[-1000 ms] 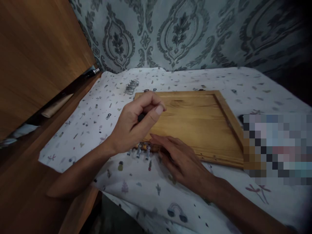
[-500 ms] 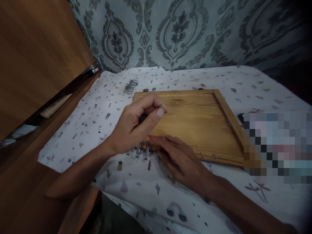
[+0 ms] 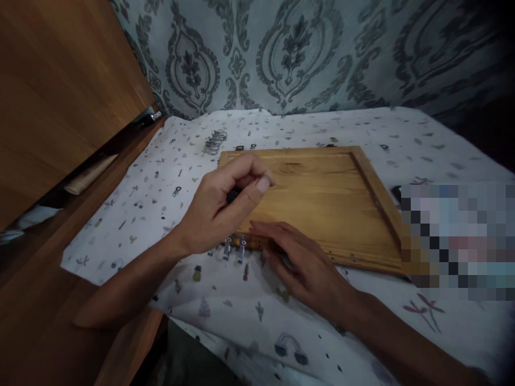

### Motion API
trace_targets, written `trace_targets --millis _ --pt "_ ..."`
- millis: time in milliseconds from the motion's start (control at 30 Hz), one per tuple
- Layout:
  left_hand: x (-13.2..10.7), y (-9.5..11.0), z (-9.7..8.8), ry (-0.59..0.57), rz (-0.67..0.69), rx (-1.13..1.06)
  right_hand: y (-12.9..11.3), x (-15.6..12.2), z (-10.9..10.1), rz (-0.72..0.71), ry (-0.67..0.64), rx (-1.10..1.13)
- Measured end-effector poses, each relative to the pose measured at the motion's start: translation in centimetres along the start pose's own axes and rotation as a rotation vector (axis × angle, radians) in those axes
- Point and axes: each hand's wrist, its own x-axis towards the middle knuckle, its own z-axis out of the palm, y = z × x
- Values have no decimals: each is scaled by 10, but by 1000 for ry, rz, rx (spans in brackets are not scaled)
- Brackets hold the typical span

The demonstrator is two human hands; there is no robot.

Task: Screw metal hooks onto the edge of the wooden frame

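A wooden framed panel (image 3: 322, 187) lies flat on the cloth-covered surface. Small silver metal pieces, hinge-like in look (image 3: 243, 251), sit along its near edge toward the left. Above the panel's left part, my left hand (image 3: 225, 206) is closed in a pinch. Something dark shows inside its curled fingers, too hidden to name. My right hand (image 3: 303, 262) rests at the near edge, just right of the metal pieces. Its fingers stretch out over the panel's rim and the thumb lies lower, apart from them; nothing is visibly held.
Several shiny metal pieces (image 3: 216, 141) lie grouped behind the panel's left corner. A white printed cloth (image 3: 140, 214) covers the surface. Wooden furniture (image 3: 60, 96) stands at the left, and patterned fabric (image 3: 241, 59) hangs behind. At the right a patch is blurred out.
My right hand's fingers have shifted slightly right and apart, so more of the metal pieces shows. My left hand has hardly moved.
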Motion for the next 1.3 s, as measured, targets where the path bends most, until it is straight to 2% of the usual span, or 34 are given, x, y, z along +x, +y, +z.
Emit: trace_targets --millis 100,967,1100,1300 --pt "0 0 0 -2 -8 -1 -1 -2 0 4 25 31" --pt "0 0 0 5 25 19 2 1 3 -48 -37 10" --pt "-2 0 1 52 23 -39 2 1 3 -59 -26 6" --pt "-7 7 4 218 49 -304 3 0 4 -45 -31 18"
